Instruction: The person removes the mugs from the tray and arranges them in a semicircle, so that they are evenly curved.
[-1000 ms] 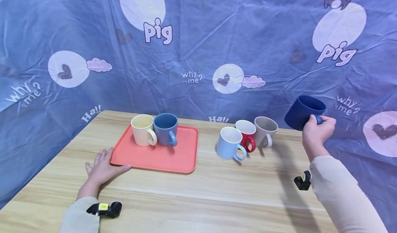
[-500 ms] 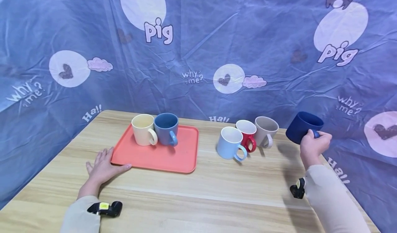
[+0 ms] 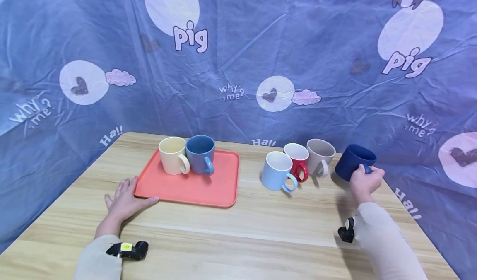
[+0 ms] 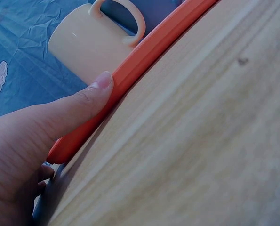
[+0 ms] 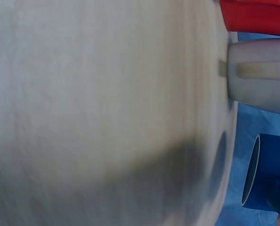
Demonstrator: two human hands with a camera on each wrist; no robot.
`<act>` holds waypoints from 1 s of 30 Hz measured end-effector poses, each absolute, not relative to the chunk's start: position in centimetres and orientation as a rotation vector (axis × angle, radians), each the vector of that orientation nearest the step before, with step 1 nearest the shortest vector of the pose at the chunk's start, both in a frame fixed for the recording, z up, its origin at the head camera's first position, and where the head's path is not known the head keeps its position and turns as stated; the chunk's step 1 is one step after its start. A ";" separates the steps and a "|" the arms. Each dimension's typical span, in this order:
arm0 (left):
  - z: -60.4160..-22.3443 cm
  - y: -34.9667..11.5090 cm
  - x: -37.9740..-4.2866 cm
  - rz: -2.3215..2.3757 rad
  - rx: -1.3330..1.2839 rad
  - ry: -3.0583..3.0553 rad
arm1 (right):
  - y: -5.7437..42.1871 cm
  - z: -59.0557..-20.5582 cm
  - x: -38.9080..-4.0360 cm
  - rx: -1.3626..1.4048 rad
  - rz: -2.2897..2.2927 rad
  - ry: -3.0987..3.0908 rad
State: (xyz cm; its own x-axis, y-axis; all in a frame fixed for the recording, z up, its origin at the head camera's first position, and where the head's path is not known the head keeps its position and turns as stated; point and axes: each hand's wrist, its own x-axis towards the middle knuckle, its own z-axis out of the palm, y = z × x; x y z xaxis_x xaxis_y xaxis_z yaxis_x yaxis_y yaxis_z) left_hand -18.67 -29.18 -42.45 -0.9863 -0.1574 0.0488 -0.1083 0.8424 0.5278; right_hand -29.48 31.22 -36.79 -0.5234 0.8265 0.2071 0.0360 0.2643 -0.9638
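Right grip [image 3: 367, 184] closed on navy mug [image 3: 348, 163]

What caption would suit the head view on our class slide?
Right grip holds a navy mug by its handle beside the grey mug; left grip touches the coral tray.

The left hand [image 3: 126, 201] rests with its thumb [image 4: 81, 103] stretched out; the right hand [image 3: 367, 182] grips, arm [image 3: 385, 242] reaching forward.

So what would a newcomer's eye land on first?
Probably the red tray on the left, bearing two mugs, the left hand at its corner. Then the dark blue mug, held above the table at right by the right hand. Behind hangs blue cloth printed "pig".
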 end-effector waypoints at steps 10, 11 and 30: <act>-42.3 -29.3 -18.8 -0.829 0.207 -2.932 | 30.9 -38.5 -29.5 -0.790 1.363 -1.802; -42.3 -29.3 -18.8 -0.828 0.207 -2.933 | 30.8 -38.6 -29.5 -0.790 1.363 -1.809; -42.5 -29.2 -18.6 -0.822 0.207 -2.930 | 30.1 -39.6 -29.7 -0.795 1.364 -1.814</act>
State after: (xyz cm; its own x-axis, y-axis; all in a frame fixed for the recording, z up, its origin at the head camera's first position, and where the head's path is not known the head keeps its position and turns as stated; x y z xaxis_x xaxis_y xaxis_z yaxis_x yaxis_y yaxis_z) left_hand -18.62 -29.21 -42.49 -0.9867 -0.1546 0.0510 -0.1055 0.8459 0.5228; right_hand -29.69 30.06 -39.62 -0.5503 0.8153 0.1802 0.0530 0.2495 -0.9669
